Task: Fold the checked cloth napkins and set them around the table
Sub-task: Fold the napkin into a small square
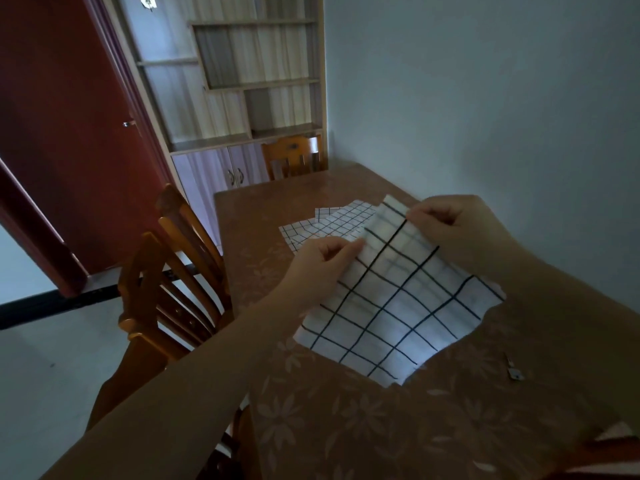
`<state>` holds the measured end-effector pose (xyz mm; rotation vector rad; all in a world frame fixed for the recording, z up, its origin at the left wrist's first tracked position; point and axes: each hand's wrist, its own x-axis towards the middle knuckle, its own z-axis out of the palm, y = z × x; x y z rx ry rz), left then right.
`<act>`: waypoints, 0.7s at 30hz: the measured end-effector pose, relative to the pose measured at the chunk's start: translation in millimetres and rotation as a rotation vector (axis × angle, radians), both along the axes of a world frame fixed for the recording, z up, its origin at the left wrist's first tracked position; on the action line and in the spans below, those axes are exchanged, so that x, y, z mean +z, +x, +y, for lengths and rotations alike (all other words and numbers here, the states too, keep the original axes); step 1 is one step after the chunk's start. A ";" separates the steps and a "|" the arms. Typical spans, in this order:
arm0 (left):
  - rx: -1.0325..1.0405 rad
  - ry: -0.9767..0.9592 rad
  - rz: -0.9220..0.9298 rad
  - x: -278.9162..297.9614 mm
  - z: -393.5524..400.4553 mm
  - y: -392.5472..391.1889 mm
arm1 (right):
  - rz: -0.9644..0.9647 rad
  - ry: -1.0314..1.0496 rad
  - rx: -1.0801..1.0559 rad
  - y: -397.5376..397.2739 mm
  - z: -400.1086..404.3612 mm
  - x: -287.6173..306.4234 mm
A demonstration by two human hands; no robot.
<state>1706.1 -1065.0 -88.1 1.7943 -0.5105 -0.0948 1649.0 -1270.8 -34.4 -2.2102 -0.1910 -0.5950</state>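
The near napkin (398,306) is held by its far edge: one far corner is pinched by the left hand (325,258), the other by the right hand (460,230), fingers curled onto the cloth in both cases. That edge is lifted off the table (346,427); the near edge appears to rest on the tabletop, toward the person.

Key relation: the held edge runs roughly left to right between the two hands, and the free body of the cloth lies from the hands back toward the person. A fold is therefore judged to need the pinched edge brought toward the person and laid onto the near edge. Both hands are equally close to the cloth, so neither has to reach.

Appearance: white cloth with a black grid, thin enough that light shows through, wavy along the near and right edges. It is probably a single layer, though this is hard to tell in the dim light.

A second checked napkin (329,223) lies crumpled on the table just beyond the hands, not yet folded. Wooden chairs (173,271) stand at the left side.
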 end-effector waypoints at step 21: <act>0.142 -0.079 0.092 -19.6 9.7 6.1 | 0.617 1.310 0.354 -43.0 -0.8 -64.8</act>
